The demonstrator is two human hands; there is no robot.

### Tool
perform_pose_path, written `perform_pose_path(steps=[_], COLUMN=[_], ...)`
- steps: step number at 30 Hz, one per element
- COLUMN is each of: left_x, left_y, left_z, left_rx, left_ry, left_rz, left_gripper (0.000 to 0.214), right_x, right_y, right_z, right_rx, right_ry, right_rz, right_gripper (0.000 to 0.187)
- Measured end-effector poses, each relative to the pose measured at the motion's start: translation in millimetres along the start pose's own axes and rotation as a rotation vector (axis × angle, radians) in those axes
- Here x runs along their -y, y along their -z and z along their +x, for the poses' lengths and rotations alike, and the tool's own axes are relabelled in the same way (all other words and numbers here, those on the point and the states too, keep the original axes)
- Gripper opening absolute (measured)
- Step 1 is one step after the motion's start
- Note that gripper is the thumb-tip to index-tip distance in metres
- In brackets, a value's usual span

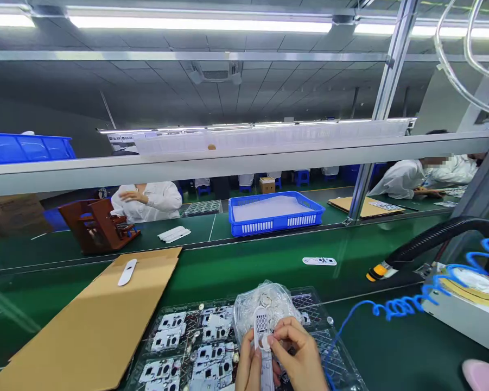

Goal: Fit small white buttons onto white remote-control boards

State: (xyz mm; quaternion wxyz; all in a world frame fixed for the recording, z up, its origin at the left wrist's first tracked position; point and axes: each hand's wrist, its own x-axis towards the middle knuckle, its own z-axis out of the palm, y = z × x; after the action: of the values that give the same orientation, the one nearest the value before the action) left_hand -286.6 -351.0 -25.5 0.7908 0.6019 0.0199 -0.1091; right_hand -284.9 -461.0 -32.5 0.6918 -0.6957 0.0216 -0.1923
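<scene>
My left hand (248, 363) grips a long white plastic panel (261, 321) with digit-shaped cutouts near its top, held upright over the tray. With thumb and fingertips, my right hand (299, 353) pinches a small round white piece (265, 342) against the panel's face. Just behind the panel sits a clear plastic bag (248, 304) of small pale parts. Under both hands lies a black tray (342, 358), its left compartments holding several white circuit boards (211, 353). The lower part of the panel is partly covered by my fingers.
Brown cardboard sheets (85, 320) at left carry a white oval cover (127, 272). A printed white strip (319, 261) lies on the green belt. Beyond are a blue basket (277, 231) and a red-brown fixture (93, 225). A black hose (423, 239) and blue coiled tube (399, 309) hang right. Co-workers sit opposite.
</scene>
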Motion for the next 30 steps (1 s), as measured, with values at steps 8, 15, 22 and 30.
perform_pose_path(steps=[8, 15, 22, 30], left_x=[6, -26, -34, -36], left_y=[-5.3, 1.4, 14.5, 15.1], left_z=[-3, -11, -6, -7], left_rx=[0.053, -0.057, -0.074, -0.122], left_ry=[-0.039, -0.082, -0.085, -0.119], left_rz=[-0.025, -0.044, -0.122, -0.039], left_gripper=[0.052, 0.035, 0.029, 0.027], right_x=[8, 0, 14, 6], right_y=[3, 34, 55, 23], right_z=[-9, 16, 9, -5], right_rx=[0.016, -0.245, 0.648, 0.539], right_ry=[0.122, 0.062, -0.251, 0.099], right_rz=[-0.254, -0.284, -0.574, -1.14], right_gripper=[0.016, 0.029, 0.029, 0.024])
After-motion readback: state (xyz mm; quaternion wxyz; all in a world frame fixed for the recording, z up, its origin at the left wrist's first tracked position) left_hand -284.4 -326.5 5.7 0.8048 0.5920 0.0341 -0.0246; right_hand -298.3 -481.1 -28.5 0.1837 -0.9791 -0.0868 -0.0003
